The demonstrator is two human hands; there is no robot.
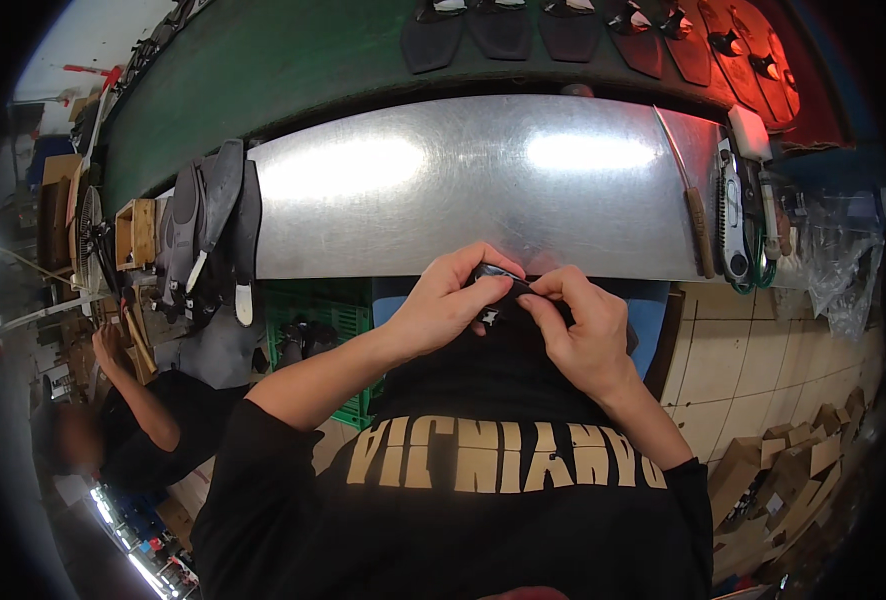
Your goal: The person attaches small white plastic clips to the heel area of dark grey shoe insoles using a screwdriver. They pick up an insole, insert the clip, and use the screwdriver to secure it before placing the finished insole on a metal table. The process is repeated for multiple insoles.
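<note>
Just off the near edge of the metal-topped table (443, 225), my two hands are together around a small, shiny black piece (501, 272). My left hand (443, 305) pinches it between thumb and fingers, which cover much of it. The fingertips of my right hand (581, 325) are closed on its right end. A small pale, shiny bit (489, 317) shows below the left fingers; I cannot make out what it is. The kind of the black piece cannot be told either.
An awl-like tool with a wooden handle (698, 225) and a utility knife (732, 220) lie at the right. Dark sole-shaped pieces (223, 200) are piled left, more (498, 35) lined up at the back. Below left are a green crate (318, 315) and a co-worker's arm (153, 400).
</note>
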